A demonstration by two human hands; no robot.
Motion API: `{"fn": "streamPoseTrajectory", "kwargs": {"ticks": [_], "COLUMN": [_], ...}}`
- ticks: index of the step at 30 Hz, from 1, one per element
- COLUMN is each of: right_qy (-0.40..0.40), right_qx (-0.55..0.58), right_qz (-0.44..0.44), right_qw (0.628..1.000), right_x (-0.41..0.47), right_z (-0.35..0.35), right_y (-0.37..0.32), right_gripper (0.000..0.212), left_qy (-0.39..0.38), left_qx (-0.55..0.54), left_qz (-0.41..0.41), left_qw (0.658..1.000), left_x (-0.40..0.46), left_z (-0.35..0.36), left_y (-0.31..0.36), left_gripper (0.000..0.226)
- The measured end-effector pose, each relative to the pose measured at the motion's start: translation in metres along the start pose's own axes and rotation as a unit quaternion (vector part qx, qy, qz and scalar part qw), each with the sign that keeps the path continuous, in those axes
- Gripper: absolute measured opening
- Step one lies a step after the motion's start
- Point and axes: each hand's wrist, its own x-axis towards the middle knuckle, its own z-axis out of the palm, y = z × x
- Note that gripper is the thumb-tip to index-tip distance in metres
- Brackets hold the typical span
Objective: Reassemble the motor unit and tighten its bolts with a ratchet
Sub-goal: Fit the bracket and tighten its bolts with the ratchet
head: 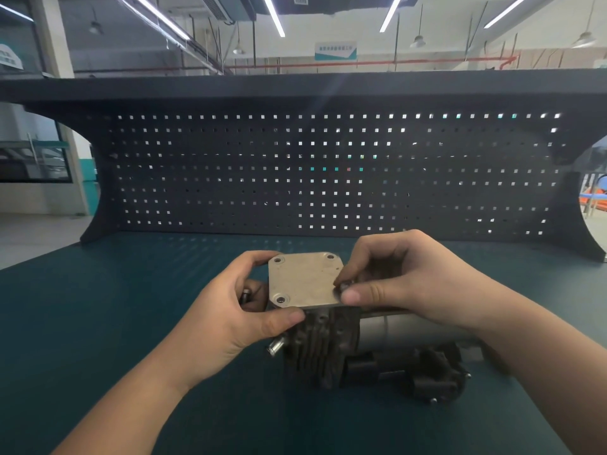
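The motor unit (328,353) stands on the green bench, a dark finned block with a short metal pipe stub (276,347) at its left and a silver cylinder (414,330) running right. A square metal cover plate (303,280) lies flat on top of the block, with open bolt holes at three visible corners. My left hand (236,310) grips the plate's near-left corner between thumb and fingers. My right hand (407,280) pinches a small dark bolt (343,286) at the plate's near-right corner. No ratchet is in view.
A dark pegboard back panel (328,172) with a shelf above closes off the far side of the bench (131,307). Dark fittings (423,376) stick out from the unit's near-right side. A small dark part (251,295) lies behind my left hand.
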Motion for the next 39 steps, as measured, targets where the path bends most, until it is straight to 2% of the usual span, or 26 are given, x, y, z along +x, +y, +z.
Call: {"fn": "streamPoseTrajectory", "kwargs": {"ticks": [3,7,10,15,20,23,25,28,31,33,35,39], "right_qy": [-0.002,-0.037,-0.021,-0.007,-0.021,0.014,0.007,-0.012,0.025,0.039,0.018,-0.003], "right_qx": [-0.040,-0.015,-0.011,-0.020,0.001,-0.012,-0.024,-0.018,-0.014,-0.019,-0.047,-0.048], "right_qz": [-0.009,-0.021,-0.019,0.001,-0.011,0.001,-0.008,-0.025,-0.024,-0.015,-0.019,-0.032], "right_qw": [0.999,0.999,1.000,1.000,1.000,1.000,1.000,0.999,0.999,0.999,0.999,0.998], "right_x": [-0.0010,-0.0058,-0.0034,-0.0010,-0.0039,-0.0006,-0.0009,-0.0034,-0.0006,0.0012,0.0003,-0.0019], "right_z": [0.0012,-0.0021,-0.0019,0.0008,-0.0012,0.0013,0.0021,0.0011,0.0023,0.0058,0.0060,0.0011], "right_y": [-0.0003,-0.0024,-0.0027,-0.0010,-0.0025,-0.0015,-0.0015,-0.0036,-0.0025,-0.0019,-0.0019,-0.0036], "right_gripper": [0.024,0.016,0.008,0.020,0.011,0.020,0.024,0.015,0.008,0.020,0.027,0.017], "left_qy": [-0.004,-0.004,-0.004,-0.004,-0.002,-0.006,-0.007,-0.010,-0.006,-0.004,-0.003,-0.004], "left_qx": [0.003,0.001,-0.002,0.001,0.010,0.009,0.007,0.005,0.010,0.013,0.008,0.002], "left_qz": [0.002,-0.001,-0.001,0.001,-0.001,0.002,0.004,0.003,0.005,0.005,0.005,0.007], "left_qw": [1.000,1.000,1.000,1.000,1.000,1.000,1.000,1.000,1.000,1.000,1.000,1.000], "left_x": [0.0000,0.0003,0.0000,-0.0004,-0.0003,0.0003,0.0006,0.0006,0.0004,0.0005,0.0004,0.0007], "left_z": [-0.0009,-0.0012,-0.0005,0.0005,-0.0007,-0.0003,-0.0003,-0.0007,-0.0007,-0.0007,-0.0009,-0.0008], "left_y": [-0.0001,-0.0004,0.0003,0.0021,0.0001,-0.0012,-0.0016,-0.0019,-0.0017,-0.0013,-0.0013,-0.0021], "left_gripper": [0.061,0.062,0.061,0.060,0.060,0.059,0.058,0.059,0.059,0.060,0.059,0.059]}}
